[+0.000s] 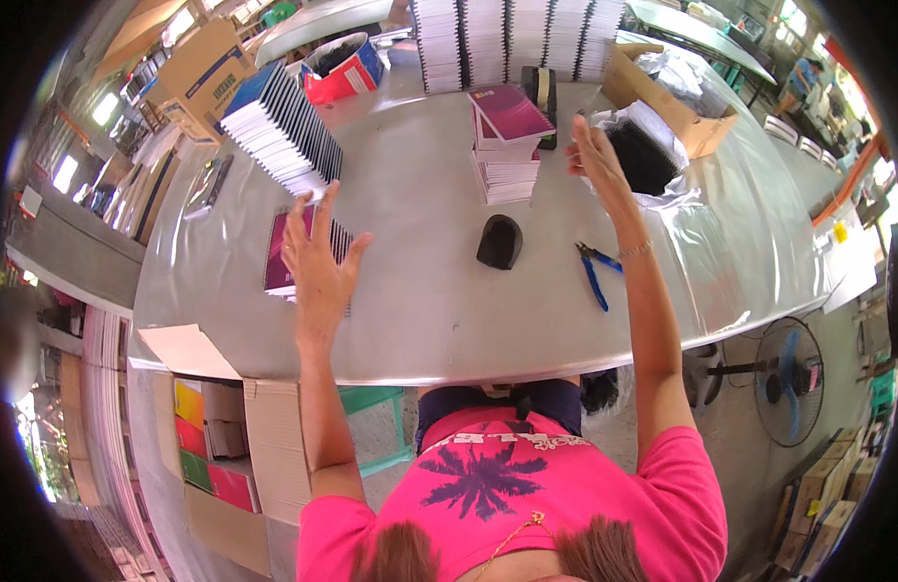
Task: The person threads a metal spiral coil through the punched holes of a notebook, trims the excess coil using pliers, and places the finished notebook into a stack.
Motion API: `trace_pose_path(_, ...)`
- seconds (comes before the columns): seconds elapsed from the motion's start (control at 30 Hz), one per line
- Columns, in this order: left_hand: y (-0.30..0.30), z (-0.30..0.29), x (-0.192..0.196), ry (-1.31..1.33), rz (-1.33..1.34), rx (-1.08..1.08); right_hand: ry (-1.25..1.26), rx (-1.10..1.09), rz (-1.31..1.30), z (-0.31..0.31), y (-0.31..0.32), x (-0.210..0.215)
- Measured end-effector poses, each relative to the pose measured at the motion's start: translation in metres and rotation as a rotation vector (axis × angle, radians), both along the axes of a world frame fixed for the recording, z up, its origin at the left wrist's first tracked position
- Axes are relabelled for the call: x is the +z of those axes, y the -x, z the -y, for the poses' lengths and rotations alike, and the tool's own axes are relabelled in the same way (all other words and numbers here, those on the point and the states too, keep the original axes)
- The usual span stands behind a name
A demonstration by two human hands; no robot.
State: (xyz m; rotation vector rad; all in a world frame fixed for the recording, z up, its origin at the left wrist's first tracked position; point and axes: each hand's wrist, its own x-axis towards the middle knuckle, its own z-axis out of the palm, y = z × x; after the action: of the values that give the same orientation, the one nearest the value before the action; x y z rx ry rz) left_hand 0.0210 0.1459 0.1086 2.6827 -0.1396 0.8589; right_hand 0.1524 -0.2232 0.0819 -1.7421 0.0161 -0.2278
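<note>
A person at a grey table [410,325] works with both bare hands raised over spiral-bound notebooks. The left hand [323,267], left of centre in the frame, spreads its fingers wide over a low pile of purple notebooks [280,254]; it grips nothing visible, and whether it touches the covers cannot be told. The right hand [604,167], right of the upper centre, holds its fingers loosely extended with a part-open thumb and nothing seen in them, beside a white paper wrapping [674,136] around a dark, finely textured mass [643,160].

The step in hand appears to be sorting or stacking the notebooks, judged between grips; a next pick-up would call for closing the fingers on the edges and keeping the pages square.

A second purple stack [510,116] stands at upper centre, its glossy top cover askew over pale, layered page edges. At upper left, a tall block of notebooks [286,136] shows ridged black coils along white paper. Mid-frame lies a matt black, round-topped piece [499,242]; to its right, slim blue-handled pliers [594,279] rest open. The tabletop shines, its sheeting rippled at right, while an open carton [279,436] of plain brown cardboard occupies the lower left.
</note>
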Motion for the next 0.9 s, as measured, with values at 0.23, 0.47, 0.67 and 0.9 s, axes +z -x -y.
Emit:
trace_pose_path(0.23,-0.001,0.051,0.000,0.068,-0.014,-0.220,0.051,0.009,-0.018,-0.016,-0.045,-0.004)
trace_pose_path(0.47,-0.005,0.085,0.016,0.143,0.077,-0.404,0.175,0.047,0.417,-0.045,0.017,0.036)
trace_pose_path(0.67,0.000,0.114,0.021,-0.117,0.072,-0.344,0.376,0.404,0.519,-0.050,0.082,0.024)
trace_pose_path(0.9,0.018,0.104,-0.045,-0.031,-0.299,-0.445,0.324,0.531,0.212,-0.029,0.099,-0.019)
